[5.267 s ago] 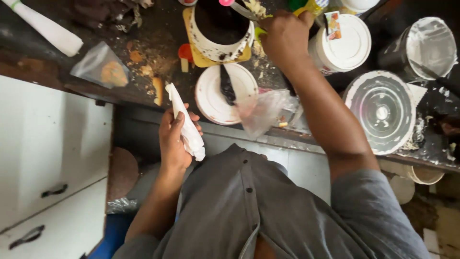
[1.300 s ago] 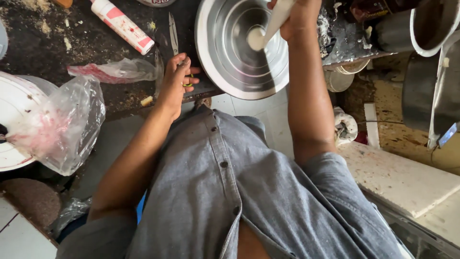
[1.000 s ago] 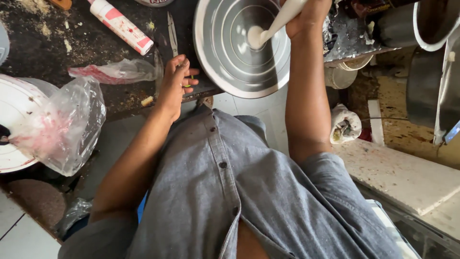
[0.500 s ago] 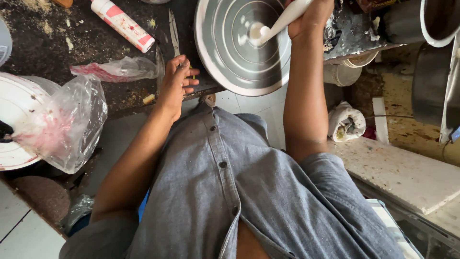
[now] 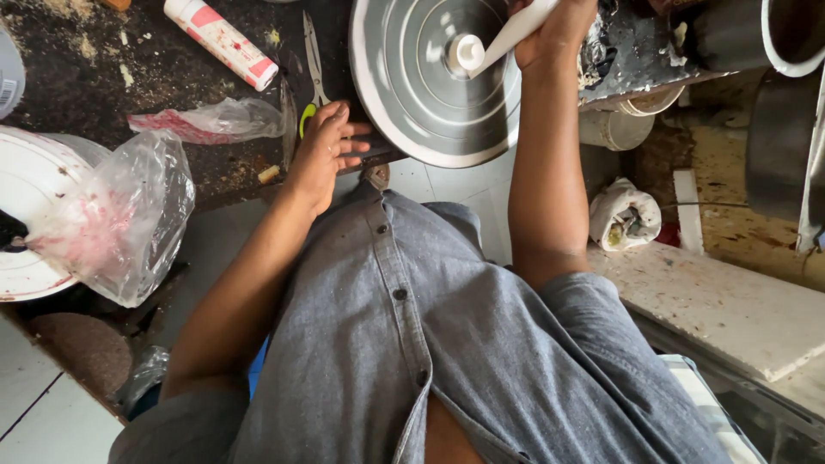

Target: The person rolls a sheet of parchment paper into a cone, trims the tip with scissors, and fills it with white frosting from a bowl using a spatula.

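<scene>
Right hand [image 5: 559, 30] closed round white piping bag [image 5: 516, 30], tip at centre of metal turntable [image 5: 430, 82]; left hand [image 5: 322, 155] flat, fingers spread, bracing on dark surface [image 5: 103, 94] beside scissors [image 5: 311, 64].

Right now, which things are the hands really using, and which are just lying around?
In use:
- right hand holding the white piping bag
- round metal turntable
- left hand resting on the counter edge

Lying about:
- scissors
- red-and-white tube
- crumpled plastic bag
- white lid
</scene>
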